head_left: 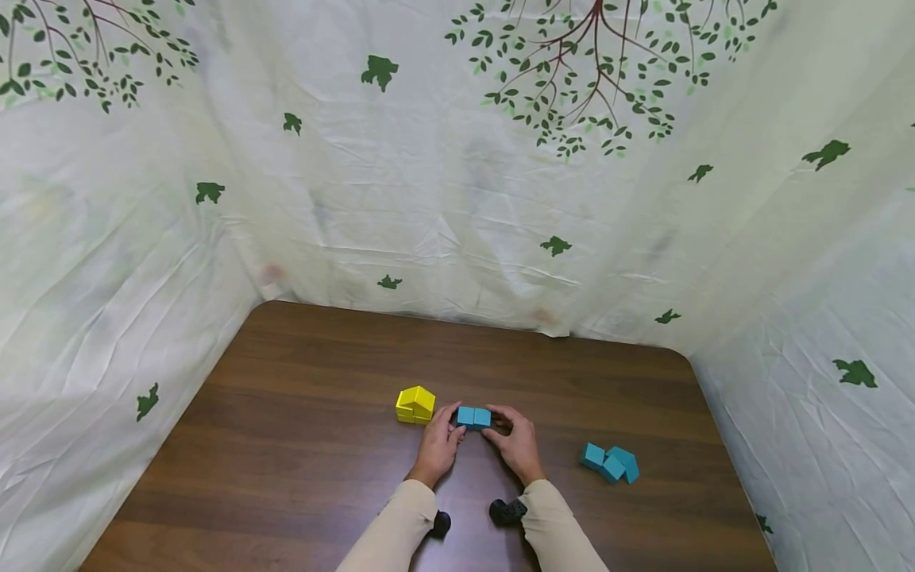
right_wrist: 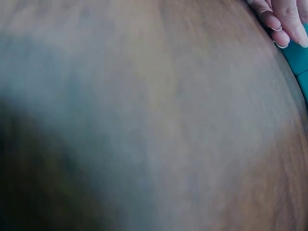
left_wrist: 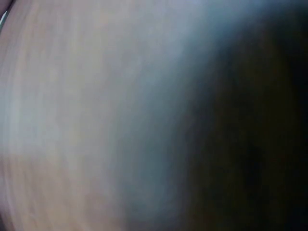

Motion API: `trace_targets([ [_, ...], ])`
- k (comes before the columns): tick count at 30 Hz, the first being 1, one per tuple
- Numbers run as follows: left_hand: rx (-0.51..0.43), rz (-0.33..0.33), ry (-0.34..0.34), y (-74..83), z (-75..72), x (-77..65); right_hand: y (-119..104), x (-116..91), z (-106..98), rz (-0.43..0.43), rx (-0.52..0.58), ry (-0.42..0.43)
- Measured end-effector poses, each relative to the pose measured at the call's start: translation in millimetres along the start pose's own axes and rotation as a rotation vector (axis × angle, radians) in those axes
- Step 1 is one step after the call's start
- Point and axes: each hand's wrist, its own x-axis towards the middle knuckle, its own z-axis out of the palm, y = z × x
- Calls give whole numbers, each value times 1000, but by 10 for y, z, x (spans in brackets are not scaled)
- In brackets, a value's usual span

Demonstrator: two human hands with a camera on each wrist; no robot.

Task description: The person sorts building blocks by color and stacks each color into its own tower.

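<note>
Two blue blocks stand side by side on the table, in the middle of the head view. At the outer end of the left blue block (head_left: 465, 415), the left hand (head_left: 437, 450) has its thumb and fingers curled. From the other side the right hand (head_left: 520, 446) grips the right blue block (head_left: 482, 417) between thumb and fingers. Some fingertips and a bit of blue block (right_wrist: 299, 55) show at the right wrist view's upper right edge. The left wrist view is mostly blurred table surface and hides the fingers' work.
Yellow blocks (head_left: 415, 404) form a small house-like shape just left of the left hand. Several loose blue blocks (head_left: 611, 465) lie to the right on the brown wooden table (head_left: 322, 365). A white cloth (head_left: 429, 199) with printed leaves hangs behind and around the table.
</note>
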Motion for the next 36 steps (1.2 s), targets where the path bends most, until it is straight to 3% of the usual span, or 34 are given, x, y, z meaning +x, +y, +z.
trace_targets([
  [9, 3, -1, 4, -17, 7, 12, -3, -15, -19, 14, 33, -13],
  [14, 7, -13, 4, -12, 5, 6, -16, -81, -139, 30, 61, 3],
  [21, 0, -56, -21, 19, 1, 3, -27, -246, -540, 86, -130, 127],
  [25, 5, -47, -16, 30, -4, -2, 22, -341, -824, 81, -234, 178],
  [31, 6, -51, -19, 29, -3, 4, 128, -474, -1231, 120, -332, 186],
  [36, 15, -38, -15, 17, -2, 1, 194, -570, -1388, 149, -419, 177],
])
